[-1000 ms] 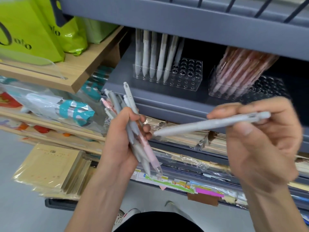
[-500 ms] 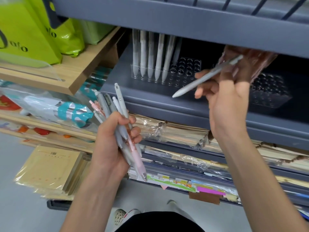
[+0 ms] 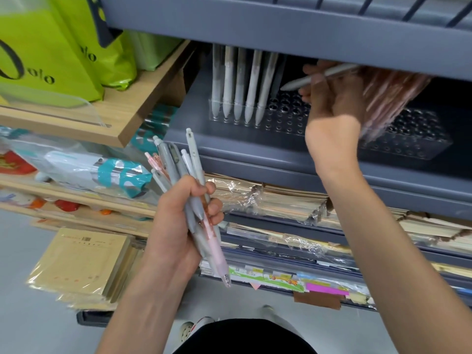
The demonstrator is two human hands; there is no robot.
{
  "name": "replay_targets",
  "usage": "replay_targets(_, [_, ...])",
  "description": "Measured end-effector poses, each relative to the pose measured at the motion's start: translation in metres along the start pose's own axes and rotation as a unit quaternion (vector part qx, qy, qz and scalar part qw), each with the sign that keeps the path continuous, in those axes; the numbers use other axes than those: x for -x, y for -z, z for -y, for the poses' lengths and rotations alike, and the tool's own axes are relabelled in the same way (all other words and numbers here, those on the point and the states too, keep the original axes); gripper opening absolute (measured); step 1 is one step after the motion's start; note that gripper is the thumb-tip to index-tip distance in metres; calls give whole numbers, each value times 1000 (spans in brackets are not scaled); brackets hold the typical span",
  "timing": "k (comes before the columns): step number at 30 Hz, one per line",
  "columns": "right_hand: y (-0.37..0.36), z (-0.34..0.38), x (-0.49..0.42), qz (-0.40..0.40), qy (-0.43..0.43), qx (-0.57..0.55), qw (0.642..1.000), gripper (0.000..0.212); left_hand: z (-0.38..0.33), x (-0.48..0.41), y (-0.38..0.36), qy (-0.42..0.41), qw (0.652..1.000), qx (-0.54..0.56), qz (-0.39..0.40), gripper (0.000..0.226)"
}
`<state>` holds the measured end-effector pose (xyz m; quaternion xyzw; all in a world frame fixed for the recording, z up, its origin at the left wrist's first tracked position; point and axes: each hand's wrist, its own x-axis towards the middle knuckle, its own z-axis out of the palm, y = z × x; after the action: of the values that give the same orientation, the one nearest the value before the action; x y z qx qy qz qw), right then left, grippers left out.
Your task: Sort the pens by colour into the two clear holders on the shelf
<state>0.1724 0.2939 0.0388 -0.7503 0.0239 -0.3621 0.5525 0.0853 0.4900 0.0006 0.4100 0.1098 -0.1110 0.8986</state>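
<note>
- Step in hand, as a judgement: seating one grey pen point(image 3: 319, 76) in the left holder point(image 3: 281, 118), beside the grey pens point(image 3: 240, 83) standing there.
- Right hand point(image 3: 332, 98) at 1 o'clock of the view, tucked under the upper shelf point(image 3: 281, 29), pinching that pen; tip aimed toward 8 o'clock, just above the free holes.
- To do it well: swing the barrel upright first, tip to 6 o'clock, then lower into a free hole just at 3 o'clock of the standing row.
- Mind the low edge overhead: probably little room for the cap end, so enter at a slant and straighten after catching the hole.
- Keep the knuckles off the pink pens point(image 3: 390, 93) leaning in the right holder point(image 3: 413, 139), just at 3 o'clock of the hand; likely to topple at a nudge.
- Let go only after seating the tip.
- Left hand point(image 3: 178, 226) at 7 o'clock of the holders, below the shelf point(image 3: 229, 146), clenched round a bundle point(image 3: 184, 180) of pens, tops toward 12 o'clock.
- Look of the pens: slim, matt, click-topped; mostly pale grey in the bundle, at least one pale pink at its low end.
- Holders: clear blocks drilled with rows of round holes, side by side on the grey shelf, many holes unfilled.
</note>
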Motion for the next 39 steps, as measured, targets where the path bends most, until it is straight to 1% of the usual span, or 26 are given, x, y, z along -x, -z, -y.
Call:
replay_targets(2, [-5,-4,-10,18,-2,59,998,12,-1,-1,2,6,1000,-7,0,17])
replay_targets(5, [-8,-3,-26,53,-20,166,985,27,-2,-3,6,12,1000,-20,3,18])
replay_targets(8, [-12,-2,-36,88,-33,220,971,31,-3,-5,7,18,999,-25,11,15])
replay_targets(10, [-17,-2,-40,96,-39,282,954,33,-3,-5,7,29,999,-29,27,11])
replay_targets(11, [-20,-1,-41,94,-44,305,947,35,-4,-6,7,33,998,-34,34,16])
replay_targets(13, [-24,0,-42,81,-53,308,947,34,-4,-6,8,35,998,-39,41,23])
replay_targets(16, [-29,3,-39,64,-47,291,953,25,-5,-7,10,38,998,-37,36,13])
replay_targets(19, [-32,3,-36,49,-38,295,954,19,-5,-8,15,36,998,-43,26,19])
replay_targets(25, [-32,1,-34,41,-36,296,954,16,-9,-8,19,32,998,-49,29,18])
replay_targets(28, [-31,0,-36,46,-47,289,955,17,-10,-8,20,31,997,-54,34,20])
replay_targets(33, [-28,2,-40,65,-40,314,946,21,-8,-6,18,43,996,-67,39,19])
replay_targets(37, [-26,1,-45,109,-57,333,935,24,-4,-5,14,47,995,-76,47,15])
replay_targets(39, [-21,6,-45,125,-61,346,928,31,-2,-4,11,44,994,-83,56,17])
